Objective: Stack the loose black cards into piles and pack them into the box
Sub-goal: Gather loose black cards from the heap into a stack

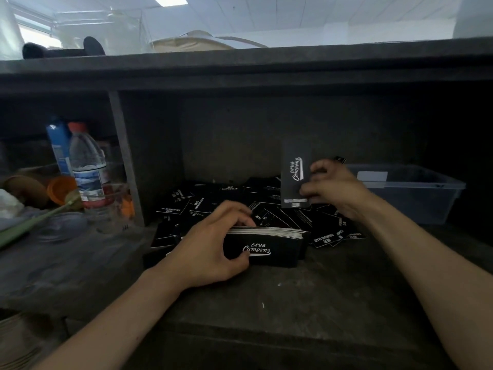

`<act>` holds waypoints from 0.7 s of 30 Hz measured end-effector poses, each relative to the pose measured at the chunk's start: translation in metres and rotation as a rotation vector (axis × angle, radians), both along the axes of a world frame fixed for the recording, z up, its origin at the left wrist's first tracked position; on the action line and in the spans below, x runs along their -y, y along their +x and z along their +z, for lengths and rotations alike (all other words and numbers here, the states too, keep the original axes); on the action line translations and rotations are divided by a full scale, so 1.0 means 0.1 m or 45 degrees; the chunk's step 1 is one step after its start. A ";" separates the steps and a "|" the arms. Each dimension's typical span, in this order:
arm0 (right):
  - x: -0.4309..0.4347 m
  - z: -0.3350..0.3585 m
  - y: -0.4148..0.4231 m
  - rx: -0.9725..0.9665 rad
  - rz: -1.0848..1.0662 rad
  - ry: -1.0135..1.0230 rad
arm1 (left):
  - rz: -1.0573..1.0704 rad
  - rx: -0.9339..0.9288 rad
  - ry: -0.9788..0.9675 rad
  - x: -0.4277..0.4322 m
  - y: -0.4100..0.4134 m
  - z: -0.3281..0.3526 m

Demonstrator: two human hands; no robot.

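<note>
L hand [210, 252] grips the card stack [266, 247]: thumb on the near face, fingers curled over the top edges. The stack stands on its long edge on the shelf [320, 295], mid-width, nearer the front edge than the back. White "CLUB Camping" print faces the camera.

R hand [330, 188] pinches a single card [293, 177] by its lower R part, fingers curled on it. This card is upright, print running vertically, held above the loose cards [202, 204].

The loose cards lie flat and overlapping behind and beside the stack, from mid-shelf toward the back wall.

A clear plastic box [416, 193] sits toward the shelf's back R corner, just R of the R hand. Its contents cannot be made out.

An upright divider [125, 161] closes the shelf's L side. Beyond it: water bottle [88, 166] w/ red cap, blue carton [57, 145] behind it, orange cup [60, 188] beside it.
</note>
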State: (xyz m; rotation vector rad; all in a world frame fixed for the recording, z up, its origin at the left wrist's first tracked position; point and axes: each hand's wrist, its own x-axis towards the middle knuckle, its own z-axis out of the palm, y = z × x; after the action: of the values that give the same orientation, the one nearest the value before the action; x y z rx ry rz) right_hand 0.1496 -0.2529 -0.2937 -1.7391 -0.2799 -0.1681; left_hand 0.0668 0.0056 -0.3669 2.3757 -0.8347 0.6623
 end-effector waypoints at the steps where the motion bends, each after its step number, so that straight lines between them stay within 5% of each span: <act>1: -0.04 0.00 -0.02 -0.105 0.105 0.106 | 0.000 0.001 -0.013 0.00 0.00 0.00; 5: -0.11 -0.03 -0.04 -0.337 0.425 0.238 | -0.023 -0.043 -0.076 -0.02 0.02 0.00; 12: -0.09 -0.06 -0.17 -0.542 0.724 -0.244 | -0.060 -0.181 -0.227 0.02 -0.02 0.00; 14: -0.03 -0.01 -0.17 -0.475 0.700 -0.244 | -0.056 -0.198 -0.240 0.03 -0.02 0.01; 19: 0.05 0.14 -0.04 -0.034 0.281 0.335 | -0.066 -0.058 -0.029 -0.01 -0.02 0.03; 21: 0.08 0.01 0.05 0.233 0.037 -0.071 | -0.015 0.000 0.061 -0.02 -0.01 0.02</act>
State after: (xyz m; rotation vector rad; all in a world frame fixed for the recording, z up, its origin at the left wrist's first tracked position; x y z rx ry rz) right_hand 0.1544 -0.2608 -0.2924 -1.7767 -0.4473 -0.3019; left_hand 0.0655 0.0081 -0.3653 2.4119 -0.8734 0.6445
